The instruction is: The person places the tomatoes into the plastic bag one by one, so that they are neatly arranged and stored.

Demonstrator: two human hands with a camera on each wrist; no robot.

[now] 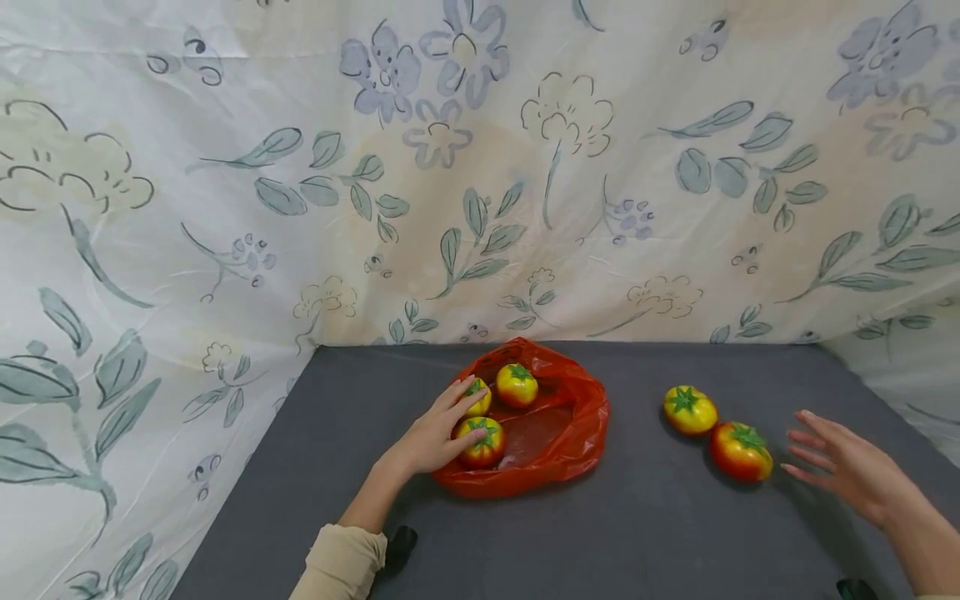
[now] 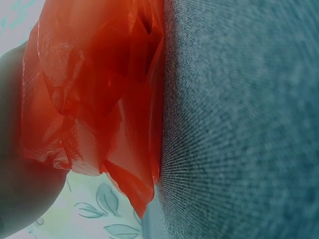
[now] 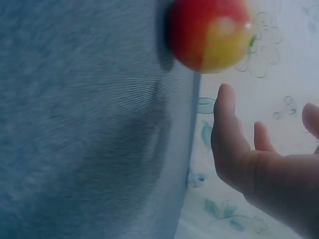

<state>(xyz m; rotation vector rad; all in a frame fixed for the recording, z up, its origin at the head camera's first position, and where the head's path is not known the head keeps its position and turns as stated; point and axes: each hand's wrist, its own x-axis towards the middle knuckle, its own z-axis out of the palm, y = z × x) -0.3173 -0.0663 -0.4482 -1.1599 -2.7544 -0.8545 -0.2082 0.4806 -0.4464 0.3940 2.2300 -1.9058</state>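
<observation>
A red plastic bag (image 1: 588, 417) lies with its mouth open on the dark table, crumpled in the left wrist view. Inside are three red-and-yellow tomatoes with green star-shaped tops: a front one (image 1: 482, 442), a left one (image 1: 477, 398) and a back one (image 1: 517, 385). My left hand (image 1: 435, 433) reaches over the bag's left rim, fingers spread over the left tomato and thumb on the front one. To the right, a yellow tomato (image 1: 690, 410) sits beside a redder tomato (image 1: 740, 452). My right hand (image 1: 855, 462) hovers just right of the redder one, fingers extended, holding nothing.
The dark grey table (image 1: 637, 533) carries the bag and the loose tomatoes. A floral cloth (image 1: 480, 208) hangs along the table's back and sides. Black wrist gear (image 1: 400, 547) shows under the left forearm.
</observation>
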